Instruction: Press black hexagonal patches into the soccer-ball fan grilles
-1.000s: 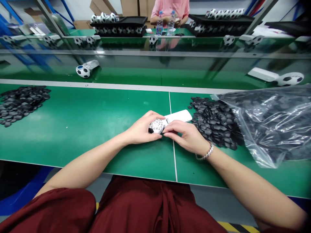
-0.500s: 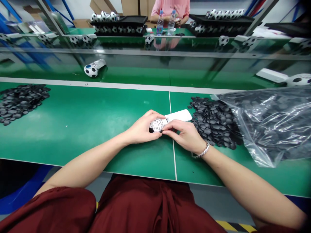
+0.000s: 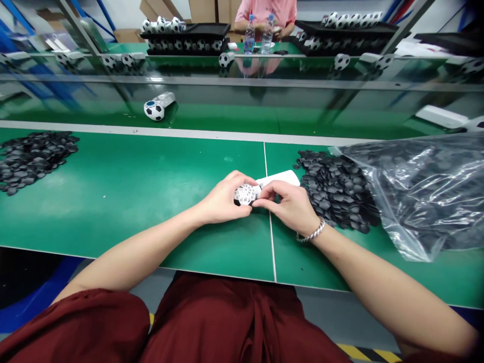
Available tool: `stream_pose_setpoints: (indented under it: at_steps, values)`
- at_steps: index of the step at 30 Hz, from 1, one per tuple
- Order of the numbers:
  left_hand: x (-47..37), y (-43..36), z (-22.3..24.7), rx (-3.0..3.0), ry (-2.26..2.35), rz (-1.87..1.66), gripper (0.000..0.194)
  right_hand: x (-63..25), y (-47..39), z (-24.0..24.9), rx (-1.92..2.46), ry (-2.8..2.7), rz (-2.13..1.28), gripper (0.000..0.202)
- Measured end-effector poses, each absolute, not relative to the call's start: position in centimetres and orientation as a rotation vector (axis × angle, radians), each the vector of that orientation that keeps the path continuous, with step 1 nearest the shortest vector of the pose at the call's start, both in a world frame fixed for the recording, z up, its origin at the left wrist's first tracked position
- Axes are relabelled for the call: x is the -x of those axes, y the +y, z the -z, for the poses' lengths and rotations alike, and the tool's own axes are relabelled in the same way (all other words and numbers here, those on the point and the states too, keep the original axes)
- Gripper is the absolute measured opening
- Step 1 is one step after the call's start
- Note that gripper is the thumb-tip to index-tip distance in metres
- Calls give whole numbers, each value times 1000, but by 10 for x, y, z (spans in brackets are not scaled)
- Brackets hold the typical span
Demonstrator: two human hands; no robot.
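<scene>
A white piece with a round lattice head and a long flat white handle lies over the green table. Around the left side of the round head, the thumb and fingers of my left hand are closed. My right hand pinches at the head's lower right edge; whatever its fingertips hold is too small to make out. Black edging shows beneath the lattice. Just right of my right hand is a pile of small black pieces.
A clear plastic bag of black pieces lies at the right, another black pile at the far left. Beyond the pale rail, a football-patterned item rests on a green belt. Across it stand bottles and a person in pink.
The football-patterned items on the near belt have shifted right, those on the far belt left. My right hand has shifted slightly at the head; my left still grips it.
</scene>
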State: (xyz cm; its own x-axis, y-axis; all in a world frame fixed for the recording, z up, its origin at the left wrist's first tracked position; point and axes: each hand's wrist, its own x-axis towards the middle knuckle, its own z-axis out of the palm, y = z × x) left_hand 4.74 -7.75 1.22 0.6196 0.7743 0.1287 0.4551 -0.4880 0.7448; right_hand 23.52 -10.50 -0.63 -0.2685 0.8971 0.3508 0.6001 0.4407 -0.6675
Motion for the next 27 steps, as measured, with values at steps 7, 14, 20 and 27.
stream_pose_setpoints:
  at_steps: [7, 14, 20, 27]
  values:
    - [-50, -77, -11, -2160, 966, -623, 38, -236, -101, 8, 1287, -1965, -522, 27]
    - [-48, -77, -8, -2155, 954, -637, 40, -238, -102, 11, 1226, -2034, -462, 23]
    - [-41, -73, -8, -2136, 920, -565, 58, -247, -100, 8, 1182, -1978, -303, 18]
    - [-37, -66, -6, -1905, 1067, -652, 60, -262, -91, 12, 1358, -2056, 25, 44]
